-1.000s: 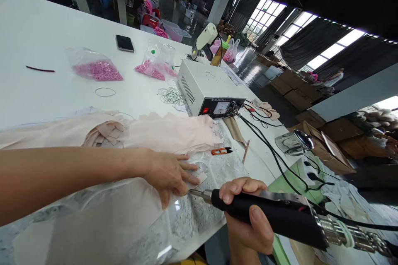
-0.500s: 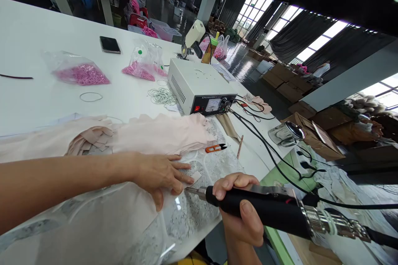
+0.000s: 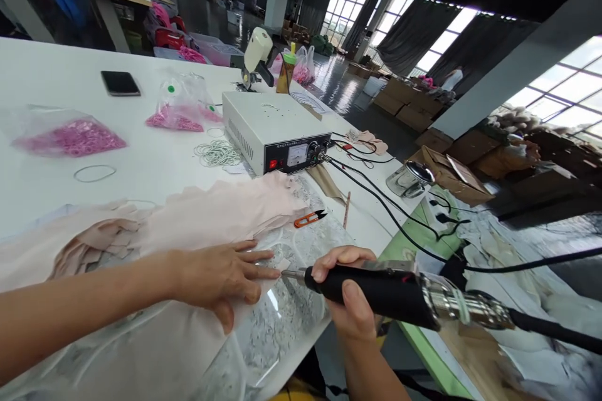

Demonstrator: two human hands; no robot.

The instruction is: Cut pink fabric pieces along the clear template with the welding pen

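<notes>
My left hand [image 3: 219, 279] lies flat with fingers spread, pressing pale pink fabric [image 3: 174, 351] onto a clear-covered work surface [image 3: 263, 351]. In my right hand [image 3: 350, 301] is a black corded ultrasonic cutter [image 3: 376, 294], held with fingers wrapped around its body. Its thin metal tip meets the fabric edge just in front of my left index fingertip. A small pale scrap [image 3: 283, 265] sits beside the tip. Beyond my left hand lies more pink fabric [image 3: 211, 213], part of it bunched. Orange thread snips [image 3: 309, 219] rest to its right.
A control box [image 3: 275, 125] stands behind, its black cables running right. Around it are bags of pink pieces [image 3: 75, 138], a phone [image 3: 120, 83], pale elastic loops [image 3: 217, 153] and a glass jar [image 3: 409, 179]. A green surface [image 3: 414, 232] adjoins on the right.
The view has swung, so the table appears shifted left. The cutter's tip has moved slightly away from me, to the front of my left index fingertip. My left hand stays flat on the fabric.
</notes>
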